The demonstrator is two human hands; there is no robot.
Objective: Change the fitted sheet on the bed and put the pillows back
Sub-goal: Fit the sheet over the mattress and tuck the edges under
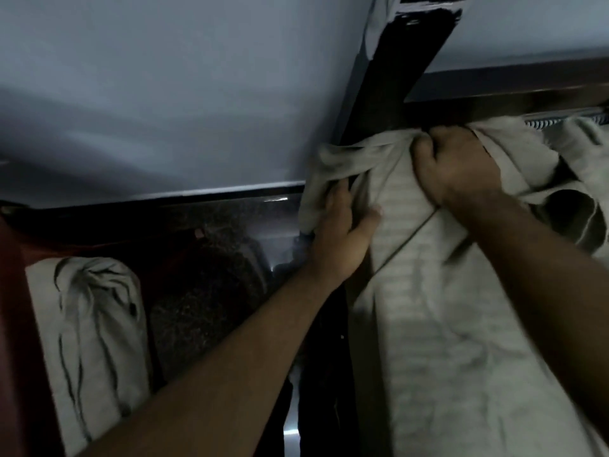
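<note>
A pale beige sheet with faint stripes covers the bed at the right and bunches up at its far left corner. My right hand grips a gathered fold of the sheet at the corner, close against the dark headboard. My left hand holds the sheet's hanging edge at the side of the bed, thumb on top and fingers tucked under the cloth. No pillow can be made out for certain.
A dark bedpost rises at the corner against a pale wall. A bundle of light cloth lies at the left beside a dark red surface. The speckled dark floor runs between them.
</note>
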